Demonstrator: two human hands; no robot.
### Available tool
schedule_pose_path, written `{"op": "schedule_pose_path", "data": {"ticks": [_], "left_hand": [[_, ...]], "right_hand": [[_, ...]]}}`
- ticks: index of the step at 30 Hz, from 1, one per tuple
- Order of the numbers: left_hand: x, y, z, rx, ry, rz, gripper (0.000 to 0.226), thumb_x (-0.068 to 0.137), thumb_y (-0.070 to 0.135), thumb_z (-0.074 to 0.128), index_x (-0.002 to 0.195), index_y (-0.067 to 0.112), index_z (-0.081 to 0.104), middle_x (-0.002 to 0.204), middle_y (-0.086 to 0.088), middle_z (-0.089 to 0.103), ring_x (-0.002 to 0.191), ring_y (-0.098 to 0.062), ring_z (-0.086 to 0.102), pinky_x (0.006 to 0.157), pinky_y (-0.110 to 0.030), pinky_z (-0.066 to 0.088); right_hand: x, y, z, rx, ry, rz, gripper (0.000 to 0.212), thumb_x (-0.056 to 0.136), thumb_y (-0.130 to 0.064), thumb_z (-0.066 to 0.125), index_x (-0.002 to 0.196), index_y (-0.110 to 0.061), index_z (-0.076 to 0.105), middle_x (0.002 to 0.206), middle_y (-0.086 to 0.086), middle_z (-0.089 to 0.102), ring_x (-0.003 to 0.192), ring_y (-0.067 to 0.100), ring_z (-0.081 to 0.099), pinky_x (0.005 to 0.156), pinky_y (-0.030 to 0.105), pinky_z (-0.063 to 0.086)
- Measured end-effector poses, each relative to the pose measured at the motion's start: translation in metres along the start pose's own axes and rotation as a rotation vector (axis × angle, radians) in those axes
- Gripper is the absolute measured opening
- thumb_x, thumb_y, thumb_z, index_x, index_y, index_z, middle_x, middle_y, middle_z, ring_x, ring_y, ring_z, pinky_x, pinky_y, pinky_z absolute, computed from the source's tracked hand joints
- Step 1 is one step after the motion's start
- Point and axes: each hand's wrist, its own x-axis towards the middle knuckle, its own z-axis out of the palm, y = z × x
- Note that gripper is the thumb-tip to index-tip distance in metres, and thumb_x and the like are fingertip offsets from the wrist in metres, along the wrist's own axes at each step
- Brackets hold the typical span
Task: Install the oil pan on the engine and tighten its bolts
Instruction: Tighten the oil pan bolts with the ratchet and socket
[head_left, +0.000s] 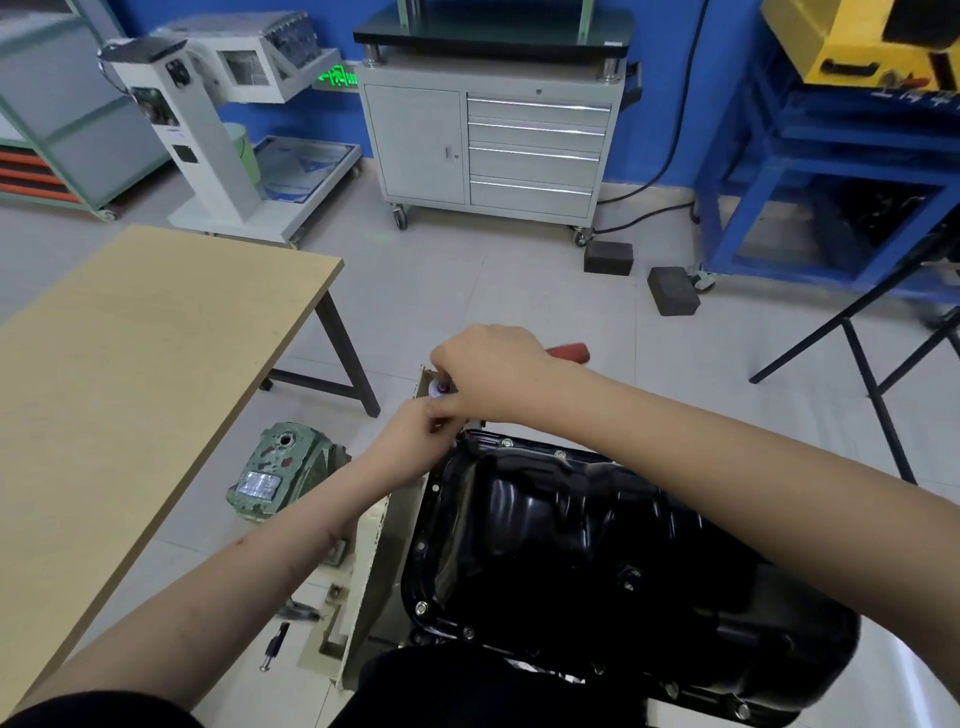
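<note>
The black oil pan (587, 525) lies on the engine, which sits in a beige stand (374, 561). Several bolts (422, 607) show along its flange. My right hand (493, 371) grips a tool with a red handle (569, 353) at the pan's far left corner. The tool's head is hidden under the hand. My left hand (415, 441) reaches in just below it and pinches something small at that corner. What the fingers hold is hidden.
A wooden table (130, 389) stands at the left. A green machine housing (283, 470) and a small metal tool (275, 647) lie on the floor by the stand. A grey drawer cabinet (493, 145), a blue frame (810, 197) and two dark blocks (672, 291) are farther back.
</note>
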Motion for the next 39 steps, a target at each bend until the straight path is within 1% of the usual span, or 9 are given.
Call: {"op": "schedule_pose_path", "data": {"ticks": [5,10,14,20,23,26,29,33,39], "left_hand": [[0.002,0.004,-0.002,0.048,-0.062,0.078,0.037,0.09,0.004,0.046,0.058,0.022,0.04,0.053,0.006,0.039,0.05,-0.007,0.035,0.047,-0.016,0.026],[-0.001,0.001,-0.002,0.096,-0.085,0.143,0.016,0.091,0.001,0.045,0.101,-0.008,0.055,0.096,-0.013,0.055,0.091,-0.016,0.046,0.072,-0.02,0.032],[-0.001,-0.001,0.002,-0.009,-0.013,0.082,0.009,0.09,0.007,0.05,0.084,0.01,0.056,0.078,-0.017,0.059,0.076,-0.02,0.05,0.067,-0.03,0.043],[0.001,0.0,0.002,0.068,-0.048,0.025,0.036,0.091,0.007,0.045,0.056,0.009,0.037,0.049,0.0,0.035,0.049,-0.012,0.03,0.046,-0.019,0.024],[0.003,0.005,-0.002,0.098,-0.101,0.112,0.033,0.093,0.009,0.044,0.063,0.022,0.041,0.057,0.005,0.041,0.055,-0.01,0.037,0.052,-0.021,0.027],[0.0,0.008,-0.004,0.111,-0.128,0.168,0.012,0.093,0.005,0.044,0.094,0.006,0.056,0.082,0.002,0.049,0.081,-0.013,0.045,0.063,-0.014,0.03],[-0.002,0.005,-0.003,0.063,-0.102,0.139,0.022,0.092,0.008,0.047,0.071,0.016,0.049,0.064,0.005,0.047,0.068,-0.016,0.044,0.055,-0.01,0.034],[0.003,-0.003,-0.003,0.043,-0.054,0.003,0.027,0.092,0.016,0.044,0.069,0.004,0.05,0.071,-0.019,0.05,0.066,-0.023,0.043,0.06,-0.032,0.035],[0.003,0.004,-0.004,0.079,-0.108,0.03,0.037,0.09,0.003,0.042,0.059,0.02,0.031,0.055,0.001,0.038,0.054,-0.014,0.034,0.045,-0.015,0.029]], "right_hand": [[-0.002,0.001,-0.007,0.036,-0.117,-0.111,0.028,0.086,-0.015,0.051,0.112,-0.021,0.06,0.107,0.001,0.059,0.101,0.023,0.055,0.059,0.026,0.034],[-0.003,-0.001,-0.009,0.023,-0.164,-0.247,0.038,0.085,-0.006,0.051,0.119,-0.021,0.058,0.116,0.003,0.056,0.104,0.023,0.054,0.066,0.027,0.038],[0.001,-0.003,-0.006,-0.068,-0.034,-0.136,0.026,0.082,-0.028,0.058,0.105,-0.015,0.061,0.101,0.005,0.062,0.087,0.025,0.057,0.058,0.027,0.036],[-0.003,0.001,-0.002,-0.041,-0.04,-0.035,0.022,0.087,-0.029,0.051,0.102,-0.016,0.06,0.1,0.004,0.061,0.081,0.023,0.05,0.051,0.025,0.027],[-0.003,0.004,-0.007,-0.004,-0.136,-0.167,0.03,0.086,-0.013,0.05,0.114,-0.018,0.058,0.107,0.004,0.059,0.094,0.023,0.054,0.058,0.026,0.036],[-0.004,0.003,-0.007,-0.006,-0.158,-0.246,0.036,0.086,-0.006,0.049,0.119,-0.017,0.057,0.11,0.007,0.059,0.098,0.026,0.056,0.064,0.028,0.036],[-0.001,0.001,-0.006,-0.035,-0.096,-0.205,0.029,0.084,-0.018,0.056,0.112,-0.016,0.061,0.104,0.005,0.062,0.091,0.025,0.059,0.06,0.028,0.038],[0.0,0.001,-0.003,-0.084,0.022,-0.054,0.037,0.085,-0.047,0.052,0.097,-0.013,0.059,0.092,0.005,0.059,0.073,0.022,0.044,0.056,0.027,0.03],[-0.002,0.005,-0.002,-0.017,-0.043,-0.113,0.027,0.083,-0.031,0.055,0.106,-0.018,0.06,0.088,0.0,0.058,0.09,0.022,0.056,0.055,0.026,0.033]]}}
